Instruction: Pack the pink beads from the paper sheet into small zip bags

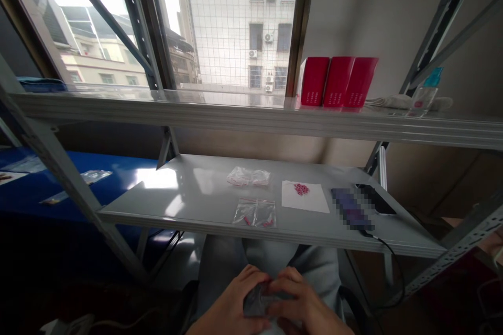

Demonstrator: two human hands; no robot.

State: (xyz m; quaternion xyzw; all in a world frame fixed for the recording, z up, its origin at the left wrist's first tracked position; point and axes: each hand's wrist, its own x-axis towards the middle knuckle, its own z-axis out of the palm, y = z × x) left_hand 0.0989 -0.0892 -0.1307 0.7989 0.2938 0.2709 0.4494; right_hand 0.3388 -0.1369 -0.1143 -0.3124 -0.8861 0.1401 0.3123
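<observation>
Two-handed, holding what looks like a clear bag (255, 301) between left hand (236, 298) and right hand (301, 301), low over the lap (220, 267), just off the near edge of the bench (208, 204). Bending left fingers and thumb around one side, right fingers over the other, without fully closing either. Cannot tell the contents. Facing two small bags (244, 209) with pink pieces (247, 220) near that edge, crumpled bags (248, 176) behind, and a pink pile (301, 189) on white paper (308, 204) alongside.

daylight from window (236, 36) | glare, left of grey tabletop (206, 201) | lower corners dark | edges stretched
</observation>
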